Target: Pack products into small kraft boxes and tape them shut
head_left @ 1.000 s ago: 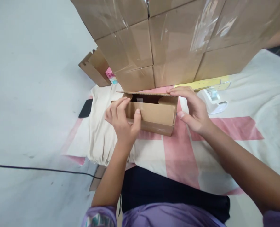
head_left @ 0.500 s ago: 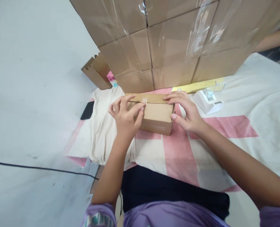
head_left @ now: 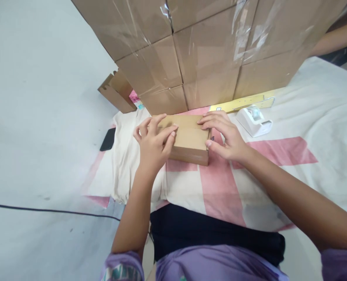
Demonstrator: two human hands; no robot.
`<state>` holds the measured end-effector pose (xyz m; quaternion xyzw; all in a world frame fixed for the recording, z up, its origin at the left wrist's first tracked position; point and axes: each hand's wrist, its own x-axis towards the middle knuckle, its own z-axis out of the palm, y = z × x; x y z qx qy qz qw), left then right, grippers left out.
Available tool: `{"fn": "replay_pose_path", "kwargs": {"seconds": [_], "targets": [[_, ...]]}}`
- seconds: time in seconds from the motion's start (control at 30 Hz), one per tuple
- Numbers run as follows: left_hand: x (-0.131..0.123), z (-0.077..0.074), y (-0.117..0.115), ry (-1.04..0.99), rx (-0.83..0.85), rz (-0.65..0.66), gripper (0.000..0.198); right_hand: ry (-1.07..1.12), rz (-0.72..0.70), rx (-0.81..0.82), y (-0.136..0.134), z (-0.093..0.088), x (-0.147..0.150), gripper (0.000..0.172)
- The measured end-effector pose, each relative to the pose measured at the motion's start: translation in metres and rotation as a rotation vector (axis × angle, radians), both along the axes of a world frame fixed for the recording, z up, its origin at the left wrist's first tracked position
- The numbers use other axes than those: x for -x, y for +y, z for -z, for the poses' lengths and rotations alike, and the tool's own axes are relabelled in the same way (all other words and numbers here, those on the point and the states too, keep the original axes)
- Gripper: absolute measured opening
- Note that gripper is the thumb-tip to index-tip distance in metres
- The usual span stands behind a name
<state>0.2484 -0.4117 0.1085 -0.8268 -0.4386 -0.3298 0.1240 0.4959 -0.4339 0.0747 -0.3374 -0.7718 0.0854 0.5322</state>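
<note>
I'm looking down at a small carton (head_left: 187,136) sitting lid-closed on the pink-and-white cloth (head_left: 226,183), right in front of the person's lap and just short of the film-wrapped stack of boxes (head_left: 208,58).

The left hand (head_left: 152,144) is gripping the carton's left end. Its fingers (head_left: 169,130) are lying flat on the lid, w/ the thumb on the near face. The right hand (head_left: 226,136) is doing the same at the right end, its fingers (head_left: 211,119) spread narrow along the lid seam and the thumb against the near right corner. So both hands are closed onto the carton, not hovering.

I'm judging the carton as light, thin corrugated board: stiff at corners and folds, soft mid-panel, prob. denting if squeezed hard. The surface is looking matte, so not slippery. The best hold is at the two short ends or along the top-front edge, approx. where the hands are sitting now.

Room is tight at the back, where the stack is rising just behind the carton's far edge. To the right, a white tape dispenser (head_left: 253,121) and a yellow strip (head_left: 237,104) are lying near. To the left, the cloth is running out toward a black phone (head_left: 107,139) and flat carton blanks (head_left: 117,91), w/ bare floor (head_left: 38,117) beyond. The near side, toward the lap, is offering the most open cloth.
</note>
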Motion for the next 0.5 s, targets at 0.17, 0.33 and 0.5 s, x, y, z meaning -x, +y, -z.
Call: {"fn": "replay_pose_path", "kwargs": {"seconds": [0.17, 0.33, 0.5], "targets": [[0.000, 0.004, 0.000, -0.009, 0.106, 0.047, 0.033, -0.027, -0.028, -0.012, 0.000, 0.001, -0.001, 0.035], [-0.001, 0.008, 0.002, -0.058, 0.137, 0.110, 0.041, -0.154, -0.050, -0.012, -0.002, 0.002, 0.004, 0.060], [-0.002, 0.012, 0.000, -0.063, 0.098, 0.098, 0.043, -0.147, -0.012, -0.085, -0.003, 0.005, 0.013, 0.053]]}}
